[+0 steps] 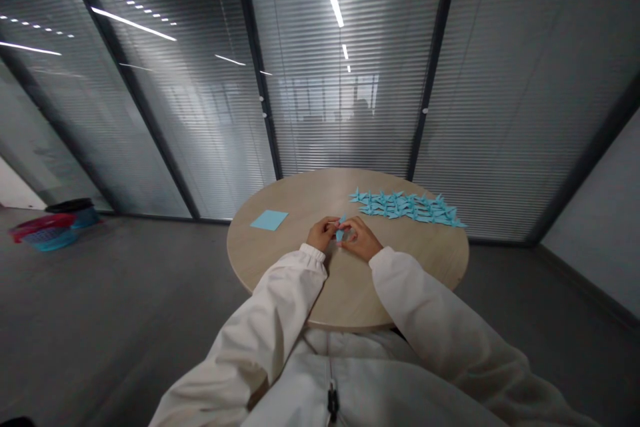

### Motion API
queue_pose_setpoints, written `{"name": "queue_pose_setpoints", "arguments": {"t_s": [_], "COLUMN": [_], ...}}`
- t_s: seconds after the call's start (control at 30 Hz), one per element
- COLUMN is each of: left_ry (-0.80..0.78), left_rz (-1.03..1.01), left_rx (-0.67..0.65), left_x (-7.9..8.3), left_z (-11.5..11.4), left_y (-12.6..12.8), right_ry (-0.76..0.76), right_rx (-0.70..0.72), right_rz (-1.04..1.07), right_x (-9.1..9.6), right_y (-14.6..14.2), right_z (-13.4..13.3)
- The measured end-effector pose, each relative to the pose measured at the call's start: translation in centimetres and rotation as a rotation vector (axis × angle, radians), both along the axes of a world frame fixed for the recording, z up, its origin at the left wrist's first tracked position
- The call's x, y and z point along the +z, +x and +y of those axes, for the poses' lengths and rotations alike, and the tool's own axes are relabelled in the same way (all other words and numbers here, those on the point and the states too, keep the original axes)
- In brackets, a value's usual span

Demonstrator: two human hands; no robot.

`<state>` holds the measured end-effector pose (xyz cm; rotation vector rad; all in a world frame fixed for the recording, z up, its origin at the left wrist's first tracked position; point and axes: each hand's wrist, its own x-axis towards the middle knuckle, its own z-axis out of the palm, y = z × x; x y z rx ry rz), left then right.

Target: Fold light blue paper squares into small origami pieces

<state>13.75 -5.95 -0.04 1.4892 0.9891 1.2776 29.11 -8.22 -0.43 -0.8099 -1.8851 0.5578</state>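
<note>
Between my two hands, over the middle of the round table [345,293], is a small piece of folded light-blue paper [340,235]. My left hand [323,233] pinches it from the left side. From the right, the fingers of my right hand [361,239] close on the same paper, thumb and fingertips bent round it. Parts of the paper are hidden behind the fingers. Several folded blue paper cranes [407,205] stand in close rows on the table, beyond my right hand. To the left lies a flat square of blue paper [269,220].
A glass partition with blinds [345,113] rises just behind the table's far edge. On the grey floor at the far left stand a red and blue basket [43,233] and a dark-rimmed blue one [83,213]. A pale wall [600,240] is at the right.
</note>
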Motion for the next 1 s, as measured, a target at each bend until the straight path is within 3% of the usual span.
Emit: {"name": "queue_pose_setpoints", "arguments": {"t_s": [0.47, 1.0], "left_ry": [0.127, 0.130], "left_rz": [0.187, 0.209], "left_rx": [0.044, 0.012], "left_x": [-0.30, -0.08], "left_z": [0.07, -0.50], "left_y": [-0.26, -0.12], "right_ry": [0.022, 0.074], "right_rx": [-0.028, -0.116], "right_rz": [-0.009, -0.035], "right_x": [-0.14, -0.35], "right_y": [-0.02, 0.06], "right_z": [0.16, 0.55]}}
